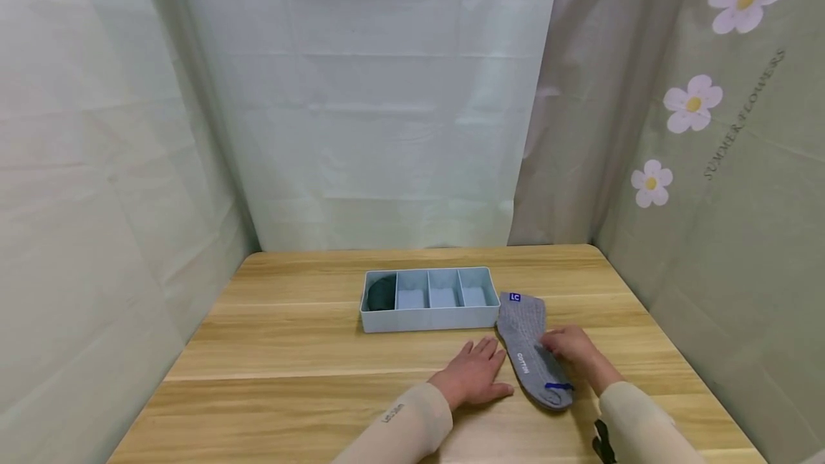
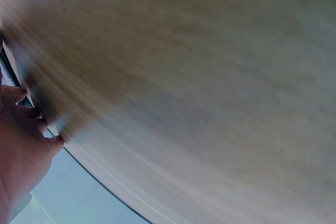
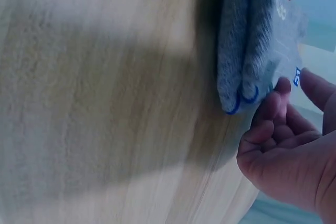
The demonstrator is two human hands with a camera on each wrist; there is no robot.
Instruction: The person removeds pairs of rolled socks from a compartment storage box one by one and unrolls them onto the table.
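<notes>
A pair of grey socks, one on the other, lies flat at the right of the table, with a blue logo on the cuff and "COTTON" lettering. My right hand is at the right side of the socks, its fingertips against the fabric. In the right wrist view the fingers of that right hand bend loosely beside the grey socks, thumb apart from them. Palm down, my left hand rests on the table with fingers spread, just left of the socks and holding nothing.
A light blue divided box stands behind the hands, its right end close to the sock cuff. Its leftmost compartment contains a dark green fabric bundle. Pale curtains enclose the wooden table at the back and both sides.
</notes>
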